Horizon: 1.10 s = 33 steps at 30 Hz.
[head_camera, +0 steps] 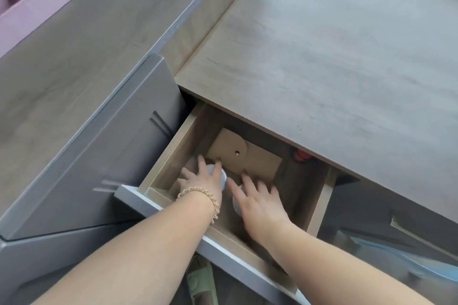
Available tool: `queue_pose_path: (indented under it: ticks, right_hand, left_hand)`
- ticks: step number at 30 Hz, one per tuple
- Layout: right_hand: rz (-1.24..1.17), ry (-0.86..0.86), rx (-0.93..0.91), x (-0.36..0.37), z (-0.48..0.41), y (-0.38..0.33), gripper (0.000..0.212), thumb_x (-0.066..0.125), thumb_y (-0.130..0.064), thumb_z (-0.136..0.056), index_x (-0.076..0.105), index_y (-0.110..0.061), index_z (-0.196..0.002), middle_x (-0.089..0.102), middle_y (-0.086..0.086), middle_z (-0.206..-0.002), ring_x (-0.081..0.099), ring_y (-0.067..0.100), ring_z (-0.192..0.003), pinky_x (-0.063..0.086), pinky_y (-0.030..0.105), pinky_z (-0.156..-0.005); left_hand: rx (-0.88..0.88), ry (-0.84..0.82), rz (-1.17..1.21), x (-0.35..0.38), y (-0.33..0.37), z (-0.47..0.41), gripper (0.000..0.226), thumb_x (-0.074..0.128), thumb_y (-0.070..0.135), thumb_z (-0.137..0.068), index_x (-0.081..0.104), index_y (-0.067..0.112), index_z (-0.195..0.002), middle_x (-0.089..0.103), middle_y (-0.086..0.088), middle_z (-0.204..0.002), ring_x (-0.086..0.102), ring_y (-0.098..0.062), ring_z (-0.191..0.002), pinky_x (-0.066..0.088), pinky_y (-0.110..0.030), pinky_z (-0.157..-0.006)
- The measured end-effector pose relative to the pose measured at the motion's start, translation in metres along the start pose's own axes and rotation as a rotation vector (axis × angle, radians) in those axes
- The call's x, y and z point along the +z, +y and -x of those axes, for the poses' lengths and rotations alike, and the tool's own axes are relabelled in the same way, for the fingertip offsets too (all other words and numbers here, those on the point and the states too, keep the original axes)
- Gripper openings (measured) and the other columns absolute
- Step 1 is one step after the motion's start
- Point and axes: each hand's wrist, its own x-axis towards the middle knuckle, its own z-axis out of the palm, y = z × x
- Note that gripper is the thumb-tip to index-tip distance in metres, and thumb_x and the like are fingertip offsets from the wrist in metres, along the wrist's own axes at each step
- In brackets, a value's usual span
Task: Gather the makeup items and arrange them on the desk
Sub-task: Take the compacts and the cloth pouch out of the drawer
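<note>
Two bare hands reach into an open drawer under a grey wood-grain table (pixel 334 57).

The drawer (pixel 173 146) is pulled out below the table's front edge. A pink organiser (pixel 32 10) with dividers sits on the table surface at far left. Inside the drawer, a flat tan pouch (pixel 257 161) with a snap lies toward the back. The left hand (pixel 198 178), a beaded bracelet at its wrist, curls its fingers around a round silver-lidded jar (pixel 223 177) near the drawer's left side. The right hand (pixel 262 205) has its fingers spread and straight above a second silver-lidded jar (pixel 236 203); contact is unclear. A small red item (pixel 301 155) shows at the back.
</note>
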Motion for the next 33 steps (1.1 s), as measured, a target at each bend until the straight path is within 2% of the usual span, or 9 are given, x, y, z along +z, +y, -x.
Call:
queue_pose_path:
  ticks: [3, 6, 9, 11, 15, 19, 22, 27, 33]
  right_hand:
    - [-0.008, -0.016, -0.052, -0.004, 0.004, 0.000, 0.089, 0.057, -0.020, -0.088, -0.007, -0.028, -0.150, 0.008, 0.013, -0.158, 0.026, 0.040, -0.134, 0.037, 0.048, -0.101]
    - [0.032, 0.005, -0.109, -0.009, 0.007, -0.001, 0.095, 0.065, -0.020, -0.084, -0.004, -0.027, -0.149, 0.013, 0.015, -0.155, 0.026, 0.043, -0.133, 0.036, 0.050, -0.100]
    - [0.089, 0.047, -0.137, -0.014, 0.013, 0.000, 0.097, 0.070, -0.022, -0.079, 0.002, -0.024, -0.148, 0.022, 0.016, -0.151, 0.031, 0.044, -0.128, 0.036, 0.052, -0.098]
    - [0.107, 0.106, -0.166, -0.018, 0.018, 0.000, 0.098, 0.075, -0.025, -0.069, 0.015, -0.022, -0.146, 0.035, 0.015, -0.145, 0.043, 0.043, -0.117, 0.041, 0.051, -0.090]
    - [0.057, 0.387, -0.189, -0.040, 0.027, 0.009, 0.087, 0.079, -0.030, -0.052, 0.045, -0.024, -0.132, 0.052, 0.003, -0.131, 0.055, 0.033, -0.105, 0.047, 0.043, -0.077]
    - [0.074, 0.861, -0.193, -0.081, 0.033, 0.034, 0.063, 0.064, -0.035, -0.063, 0.051, -0.031, -0.124, 0.046, -0.003, -0.134, 0.047, 0.026, -0.112, 0.034, 0.039, -0.082]
    - [0.001, 1.089, -0.093, -0.117, 0.028, 0.056, 0.064, 0.063, -0.029, -0.060, 0.051, -0.034, -0.123, 0.040, -0.004, -0.136, 0.042, 0.022, -0.116, 0.032, 0.038, -0.085]
    - [-0.007, 0.939, 0.124, -0.158, 0.005, 0.093, 0.077, 0.074, -0.026, -0.057, 0.048, -0.031, -0.129, 0.043, 0.002, -0.138, 0.036, 0.026, -0.120, 0.026, 0.041, -0.094]
    - [-0.041, 0.582, 0.237, -0.172, -0.016, 0.123, 0.074, 0.060, -0.041, -0.078, 0.028, -0.033, -0.144, 0.026, 0.001, -0.153, 0.031, 0.027, -0.133, 0.014, 0.041, -0.107]
  left_hand:
    - [-0.031, -0.048, 0.036, 0.001, 0.000, 0.002, 0.099, 0.060, 0.011, -0.081, -0.010, 0.033, -0.147, -0.013, -0.015, -0.157, 0.032, -0.043, -0.129, 0.041, -0.047, -0.096]
    - [0.002, 0.009, -0.002, 0.008, -0.003, 0.004, 0.086, 0.053, 0.013, -0.086, -0.003, 0.030, -0.149, 0.006, -0.020, -0.154, 0.038, -0.038, -0.127, 0.040, -0.042, -0.097]
    - [0.058, 0.082, -0.053, 0.012, -0.005, 0.010, 0.074, 0.050, 0.011, -0.085, 0.011, 0.024, -0.147, 0.034, -0.015, -0.134, 0.049, -0.032, -0.114, 0.043, -0.036, -0.090]
    - [0.092, 0.098, -0.027, 0.011, -0.006, 0.017, 0.065, 0.055, 0.010, -0.081, 0.026, 0.023, -0.138, 0.040, -0.011, -0.120, 0.052, -0.030, -0.106, 0.045, -0.037, -0.085]
    - [0.170, 0.301, 0.091, -0.009, -0.008, 0.036, 0.065, 0.069, 0.035, -0.071, 0.032, 0.030, -0.124, 0.041, -0.006, -0.112, 0.054, -0.027, -0.099, 0.049, -0.038, -0.078]
    - [0.203, 0.619, 0.204, -0.056, -0.002, 0.068, 0.072, 0.061, 0.058, -0.063, 0.031, 0.033, -0.124, 0.044, -0.002, -0.101, 0.052, -0.024, -0.094, 0.046, -0.036, -0.075]
    - [0.164, 0.914, 0.263, -0.096, -0.003, 0.082, 0.077, 0.061, 0.054, -0.054, 0.040, 0.031, -0.125, 0.049, -0.003, -0.094, 0.052, -0.028, -0.090, 0.043, -0.037, -0.078]
    - [0.276, 0.866, 0.398, -0.163, 0.030, 0.071, 0.083, 0.066, 0.042, -0.066, 0.030, 0.032, -0.140, 0.042, -0.004, -0.117, 0.047, -0.026, -0.105, 0.040, -0.036, -0.091]
    - [0.114, 0.742, 0.426, -0.181, 0.069, 0.031, 0.072, 0.063, 0.048, -0.063, 0.042, 0.034, -0.131, 0.045, -0.008, -0.117, 0.046, -0.028, -0.114, 0.032, -0.039, -0.099]
